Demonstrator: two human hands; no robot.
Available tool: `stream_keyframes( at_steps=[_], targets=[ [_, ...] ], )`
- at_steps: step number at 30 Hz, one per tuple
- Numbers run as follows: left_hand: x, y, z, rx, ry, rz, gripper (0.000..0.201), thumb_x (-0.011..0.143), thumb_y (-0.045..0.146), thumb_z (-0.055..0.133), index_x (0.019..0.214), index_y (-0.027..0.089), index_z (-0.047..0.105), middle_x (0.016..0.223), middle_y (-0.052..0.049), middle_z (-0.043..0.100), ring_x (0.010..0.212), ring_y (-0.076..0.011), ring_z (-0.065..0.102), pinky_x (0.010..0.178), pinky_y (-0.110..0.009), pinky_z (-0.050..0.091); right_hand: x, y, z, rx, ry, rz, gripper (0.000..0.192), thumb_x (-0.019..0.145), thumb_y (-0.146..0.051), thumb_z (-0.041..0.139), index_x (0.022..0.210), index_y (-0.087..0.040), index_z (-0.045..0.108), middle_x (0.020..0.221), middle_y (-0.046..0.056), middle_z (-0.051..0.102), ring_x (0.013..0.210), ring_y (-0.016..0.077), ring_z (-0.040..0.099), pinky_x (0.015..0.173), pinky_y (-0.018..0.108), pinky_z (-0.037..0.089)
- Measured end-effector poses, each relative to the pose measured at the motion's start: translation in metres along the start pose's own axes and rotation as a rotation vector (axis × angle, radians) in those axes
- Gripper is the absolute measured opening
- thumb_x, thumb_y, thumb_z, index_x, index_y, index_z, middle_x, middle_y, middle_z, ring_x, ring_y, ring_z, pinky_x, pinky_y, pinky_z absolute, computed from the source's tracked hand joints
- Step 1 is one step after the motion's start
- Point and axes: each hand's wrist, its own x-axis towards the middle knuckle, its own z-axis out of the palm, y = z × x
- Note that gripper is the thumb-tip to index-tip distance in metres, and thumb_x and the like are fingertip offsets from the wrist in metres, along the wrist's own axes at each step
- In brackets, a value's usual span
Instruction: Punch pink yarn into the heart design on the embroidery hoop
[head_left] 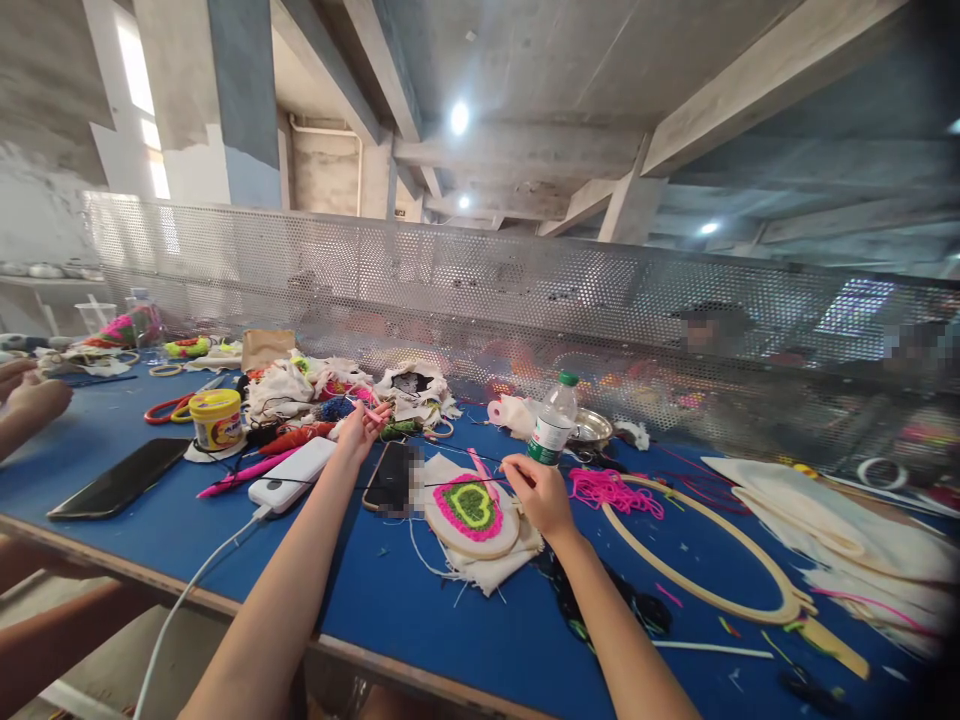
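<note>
My left hand [362, 428] is reached out over the table, palm turned up, its curled fingers around a slim pink tool [372, 413]. My right hand [538, 492] is closed in a pinch on a thin black yarn [457, 482], which runs leftward across the table. Just left of this hand lies a round embroidery hoop [491, 548] of white cloth, with a looped heart [471, 506] in pink, dark green and yellow-green. Another pink stick-like thing [478, 463] rests at the hoop's upper edge. A black phone [390, 478] lies between my hands.
A white power bank [292, 475] with a cable, a yellow tub [216, 420] and another phone [124, 478] are at left. A green-capped bottle [553, 420], pink yarn [616, 492], a large empty hoop [705, 585] and folded cloth [847, 530] are at right. Another person's hand [34, 400] shows far left.
</note>
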Motion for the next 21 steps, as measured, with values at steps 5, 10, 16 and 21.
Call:
stream_keyframes(
  at_steps=[5,10,16,21],
  targets=[
    [-0.005,-0.004,0.004,0.078,-0.083,0.040,0.023,0.085,0.031,0.039,0.090,0.011,0.050,0.090,-0.014,0.065,0.072,-0.0165,0.064,0.063,-0.026,0.050,0.000,0.000,0.003,-0.025,0.000,0.006,0.027,0.080,-0.033,0.041,0.067,-0.017,0.059,0.058,0.001,0.060,0.050,0.0122,0.050,0.050,0.021,0.034],
    [-0.009,-0.010,0.010,0.093,-0.223,-0.048,0.023,0.083,0.031,0.043,0.085,0.011,0.055,0.098,-0.015,0.063,0.088,-0.0183,0.061,0.075,-0.028,0.048,0.000,0.001,0.005,-0.015,0.025,0.022,0.028,0.080,-0.035,0.040,0.071,-0.017,0.061,0.063,0.004,0.063,0.053,0.0140,0.054,0.052,0.022,0.036],
    [-0.013,-0.015,0.016,0.052,-0.232,-0.082,0.016,0.080,0.028,0.050,0.082,0.015,0.058,0.100,-0.008,0.062,0.086,-0.0148,0.060,0.075,-0.027,0.047,0.000,0.000,0.008,-0.028,0.032,0.040,0.029,0.080,-0.035,0.040,0.072,-0.017,0.061,0.062,0.003,0.063,0.052,0.0133,0.052,0.052,0.021,0.036],
    [-0.014,-0.013,0.018,0.041,-0.165,-0.087,0.009,0.076,0.025,0.056,0.077,0.015,0.055,0.070,-0.002,0.062,0.059,-0.0095,0.059,0.065,-0.025,0.050,0.001,0.002,0.007,-0.009,0.100,0.048,0.030,0.080,-0.036,0.040,0.071,-0.016,0.060,0.061,0.003,0.062,0.049,0.0119,0.049,0.049,0.021,0.034]
  ],
)
